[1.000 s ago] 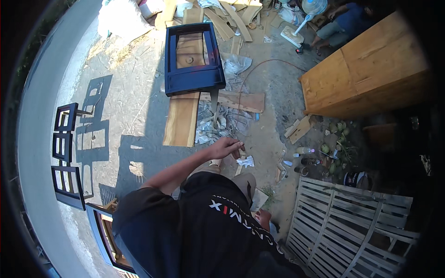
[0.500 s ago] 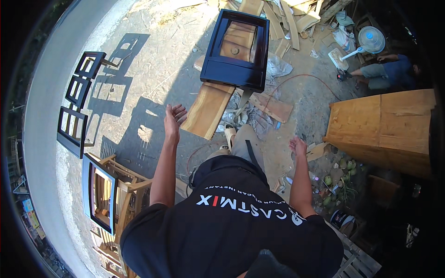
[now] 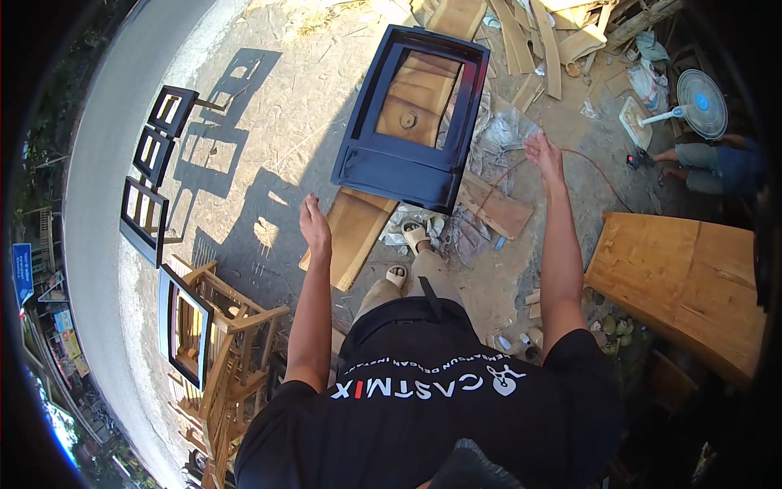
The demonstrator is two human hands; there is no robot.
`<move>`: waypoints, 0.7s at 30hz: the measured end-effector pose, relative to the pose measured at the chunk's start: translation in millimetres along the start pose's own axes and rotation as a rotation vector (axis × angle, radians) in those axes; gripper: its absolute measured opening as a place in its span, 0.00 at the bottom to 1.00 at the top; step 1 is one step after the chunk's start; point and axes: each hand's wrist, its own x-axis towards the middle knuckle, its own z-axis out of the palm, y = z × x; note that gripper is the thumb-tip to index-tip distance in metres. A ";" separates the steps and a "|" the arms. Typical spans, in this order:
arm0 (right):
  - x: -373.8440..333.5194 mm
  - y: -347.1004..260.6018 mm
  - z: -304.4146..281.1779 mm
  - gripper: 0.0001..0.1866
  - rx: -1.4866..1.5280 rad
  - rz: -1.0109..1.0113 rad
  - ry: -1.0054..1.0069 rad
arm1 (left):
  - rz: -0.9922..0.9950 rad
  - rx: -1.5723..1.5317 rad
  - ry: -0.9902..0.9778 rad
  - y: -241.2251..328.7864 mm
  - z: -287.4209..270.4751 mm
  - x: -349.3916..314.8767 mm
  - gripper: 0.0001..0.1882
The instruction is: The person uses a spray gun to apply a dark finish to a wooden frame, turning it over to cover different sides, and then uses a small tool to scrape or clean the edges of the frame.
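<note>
Fingers, left hand (image 3: 316,228): extended and unclosed, gripping nothing, just left of the frame's near end and apart from it.
Fingers, right hand (image 3: 544,159): loosely spread and bare, right of the frame, also apart from it.
Frame (image 3: 389,169): dark, glossy, with a rectangular opening; sits ahead of the body, between the hands' two sides. Its support cannot be made out.
Plank (image 3: 357,236): brown, sticking out past the frame's near end; wood with a round mark shows through the opening.
Board (image 3: 494,205): on the ground, right of the frame's near end.
Sandals (image 3: 414,235): on both feet, just short of the frame.
Stools (image 3: 171,112): three, dark, in a row well left of the frame.
Fan (image 3: 700,103): white, blue-centred, well right of the frame.
Cabinet (image 3: 680,277): wooden, right of the frame and nearer.
</note>
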 end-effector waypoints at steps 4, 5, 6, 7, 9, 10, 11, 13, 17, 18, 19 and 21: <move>73.7 -12.6 23.2 0.44 -0.007 0.021 -0.084 | -0.204 -0.075 -0.233 15.1 -2.1 64.5 0.46; 83.8 -9.7 31.9 0.46 0.005 0.036 -0.119 | -0.226 -0.141 -0.291 17.3 -0.9 83.1 0.47; 87.6 -0.6 46.5 0.49 0.060 0.090 -0.157 | -0.248 -0.207 -0.339 18.4 -2.4 100.0 0.48; 88.8 8.7 55.3 0.51 0.109 0.137 -0.182 | -0.257 -0.208 -0.389 28.2 5.1 114.6 0.50; 89.7 25.0 67.6 0.55 0.221 0.223 -0.215 | -0.276 -0.210 -0.498 51.0 23.7 142.6 0.53; 88.6 32.8 71.6 0.56 0.283 0.263 -0.224 | -0.282 -0.186 -0.542 64.8 37.7 154.9 0.54; 86.9 40.0 74.8 0.58 0.345 0.305 -0.228 | -0.289 -0.162 -0.589 79.2 53.9 165.8 0.55; 85.2 43.4 87.7 0.60 0.413 0.326 -0.281 | -0.320 -0.144 -0.659 90.2 76.5 190.2 0.58; 84.3 38.3 104.1 0.60 0.493 0.341 -0.339 | -0.408 -0.164 -0.790 96.0 119.5 226.0 0.61; 81.7 34.8 111.1 0.59 0.483 0.339 -0.343 | -0.432 -0.169 -0.802 94.7 120.1 234.0 0.61; 81.7 34.5 120.0 0.58 0.476 0.334 -0.358 | -0.451 -0.174 -0.804 97.0 119.2 242.9 0.61; 81.9 33.5 106.7 0.55 0.460 0.324 -0.317 | -0.451 -0.171 -0.795 106.4 144.8 247.4 0.64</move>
